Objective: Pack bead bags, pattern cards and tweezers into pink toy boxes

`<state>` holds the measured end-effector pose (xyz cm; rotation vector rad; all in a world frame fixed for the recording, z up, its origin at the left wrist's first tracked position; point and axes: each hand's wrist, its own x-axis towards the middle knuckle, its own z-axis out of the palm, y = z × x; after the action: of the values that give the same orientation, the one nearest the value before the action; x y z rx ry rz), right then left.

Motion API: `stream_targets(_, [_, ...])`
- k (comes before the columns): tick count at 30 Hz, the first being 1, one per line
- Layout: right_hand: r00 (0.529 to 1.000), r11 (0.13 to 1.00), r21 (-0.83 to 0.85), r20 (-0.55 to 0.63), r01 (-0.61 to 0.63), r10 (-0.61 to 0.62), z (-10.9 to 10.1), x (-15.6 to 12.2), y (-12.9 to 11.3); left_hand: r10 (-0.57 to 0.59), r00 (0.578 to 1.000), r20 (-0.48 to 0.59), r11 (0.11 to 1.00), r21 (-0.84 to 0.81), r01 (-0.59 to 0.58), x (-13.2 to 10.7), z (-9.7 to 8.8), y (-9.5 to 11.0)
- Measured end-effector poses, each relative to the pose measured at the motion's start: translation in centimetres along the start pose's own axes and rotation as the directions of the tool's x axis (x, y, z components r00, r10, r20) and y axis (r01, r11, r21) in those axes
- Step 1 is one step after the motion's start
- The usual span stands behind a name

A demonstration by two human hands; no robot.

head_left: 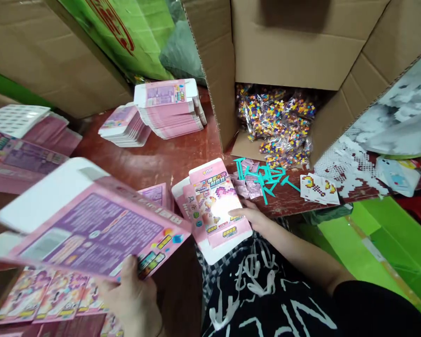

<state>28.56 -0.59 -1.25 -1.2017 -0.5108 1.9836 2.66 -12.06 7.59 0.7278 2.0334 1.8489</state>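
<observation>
My left hand (133,299) is closed on the lower edge of an assembled pink box (91,224), held tilted at the lower left with its purple printed back toward me. My right hand (250,216) rests with fingers on a flat pink box blank (215,206) lying at the table's front edge, gripping its right side. Just right of that blank lie small pink bags and teal plastic tools (263,178).
Two stacks of flat pink blanks (168,110) stand at the back of the red table (154,161). An open cardboard carton (301,51) holds bags of coloured beads (277,121). White grids (344,161), printed cards (319,188), finished boxes (42,295) below left.
</observation>
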Motion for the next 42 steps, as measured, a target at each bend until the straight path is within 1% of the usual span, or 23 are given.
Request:
stream_targets(2, [1.0,1.0,-0.002,-0.017,0.004,-0.004,0.2,0.4,-0.3,-0.092,0.993,-0.075,0.98,-0.183,0.077,-0.1,2.4,-0.7])
stream_targets(3, [1.0,1.0,0.014,-0.016,-0.007,0.008,0.4,0.6,-0.4,-0.14,0.989,-0.048,0.962,-0.242,0.125,-0.3,3.5,-0.9])
stream_targets(4, [1.0,0.999,0.031,-0.018,-0.016,0.016,0.6,0.7,-0.4,-0.182,0.983,0.007,0.945,-0.277,0.177,-0.5,4.5,-1.1])
stream_targets(7, [0.999,0.999,0.031,-0.03,-0.01,0.011,0.8,0.6,-0.4,-0.278,0.951,0.133,0.904,-0.298,0.306,-1.2,6.3,-1.7])
stream_targets(9, [0.999,0.995,-0.087,0.024,0.041,-0.039,0.3,0.1,-0.6,-0.329,0.926,0.186,0.885,-0.282,0.371,-1.5,6.8,-2.4])
stream_targets(10, [0.995,0.975,-0.205,0.071,0.09,-0.077,-0.2,-0.1,-0.9,-0.353,0.914,0.201,0.876,-0.272,0.398,-1.6,6.9,-2.8])
stream_targets(11, [0.984,0.922,-0.353,0.133,0.159,-0.119,-0.7,-0.1,-1.5,-0.372,0.905,0.205,0.87,-0.263,0.417,-1.6,7.1,-3.2])
stream_targets(12, [0.965,0.827,-0.505,0.203,0.246,-0.163,-1.2,0.0,-2.2,-0.386,0.901,0.199,0.866,-0.257,0.428,-1.6,7.2,-3.6])
stream_targets(13, [0.939,0.694,-0.634,0.268,0.341,-0.216,-1.7,0.5,-3.1,-0.394,0.9,0.189,0.866,-0.252,0.432,-1.6,7.3,-3.8])
stream_targets(15, [0.865,0.4,-0.777,0.361,0.486,-0.35,-2.4,2.4,-5.2,-0.383,0.907,0.172,0.878,-0.238,0.416,-1.6,7.6,-4.1])
stream_targets(17, [0.777,0.163,-0.838,0.387,0.521,-0.497,-2.3,5.6,-7.5,-0.353,0.918,0.181,0.895,-0.221,0.388,-1.7,7.8,-4.2])
stream_targets(18, [0.741,0.066,-0.865,0.384,0.497,-0.551,-2.1,7.5,-8.6,-0.336,0.922,0.194,0.903,-0.213,0.373,-1.7,7.8,-4.1])
stream_targets(19, [0.724,-0.025,-0.889,0.388,0.456,-0.571,-1.8,9.3,-9.4,-0.32,0.925,0.204,0.909,-0.209,0.361,-1.8,7.8,-4.1])
stream_targets(20, [0.725,-0.112,-0.904,0.4,0.413,-0.561,-1.4,10.9,-10.0,-0.309,0.928,0.209,0.913,-0.207,0.351,-1.9,7.8,-4.0])
stream_targets(22, [0.76,-0.256,-0.901,0.433,0.35,-0.485,-0.9,13.3,-10.5,-0.297,0.934,0.201,0.92,-0.203,0.336,-2.2,7.5,-4.0])
stream_targets(24, [0.79,-0.344,-0.883,0.45,0.321,-0.417,-0.9,14.3,-10.2,-0.286,0.939,0.193,0.929,-0.183,0.32,-2.5,7.3,-4.0])
stream_targets(28, [0.811,-0.401,-0.875,0.432,0.272,-0.395,-2.6,12.9,-9.2,-0.253,0.943,0.215,0.947,-0.146,0.287,-2.9,7.2,-4.0])
stream_targets(33, [0.783,-0.414,-0.866,0.455,0.279,-0.424,-6.0,10.5,-9.6,-0.261,0.94,0.22,0.947,-0.133,0.294,-3.0,8.0,-4.1])
stream_targets(35, [0.788,-0.401,-0.868,0.457,0.293,-0.412,-6.9,9.9,-10.1,-0.26,0.938,0.23,0.944,-0.143,0.297,-2.9,8.2,-4.2])
stream_targets(37, [0.798,-0.386,-0.878,0.438,0.282,-0.413,-6.8,9.3,-10.1,-0.251,0.937,0.244,0.945,-0.145,0.292,-2.8,8.3,-4.3])
stream_targets(39, [0.783,-0.385,-0.875,0.451,0.294,-0.428,-5.8,8.9,-9.6,-0.244,0.937,0.249,0.949,-0.139,0.284,-2.6,8.4,-4.3])
stream_targets(40, [0.768,-0.391,-0.859,0.485,0.329,-0.419,-5.0,8.8,-9.2,-0.243,0.938,0.246,0.95,-0.134,0.282,-2.6,8.5,-4.3])
stream_targets(42, [0.742,-0.397,-0.805,0.575,0.44,-0.343,-3.3,9.0,-8.2,-0.247,0.94,0.235,0.951,-0.129,0.282,-2.5,8.6,-4.3])
